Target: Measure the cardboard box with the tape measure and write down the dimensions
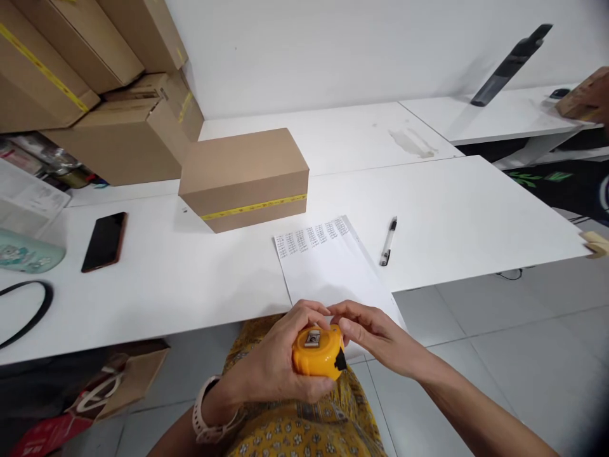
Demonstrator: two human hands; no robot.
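Note:
A yellow tape measure (pixel 318 354) with a metal clip on its upper face and a black part at its right end is held above my lap, just off the table's front edge. My left hand (pixel 280 358) wraps around it from the left, thumb below and fingers over the far side. From the right, my right hand (pixel 375 330) has its thumb against the far right corner of the case, and its fingertips meet those of the left hand. No drawn-out blade shows. Right behind both hands lies a sheet of paper (pixel 328 270) with rows of handwriting along its top.
A closed cardboard box (pixel 247 178) with yellow tape stands beyond the paper. A pen (pixel 389 241) lies right of it. Toward the left are a phone (pixel 104 241), a green bottle (pixel 31 251) and stacked boxes (pixel 118 120). A dark bottle (pixel 509 66) stands at back right.

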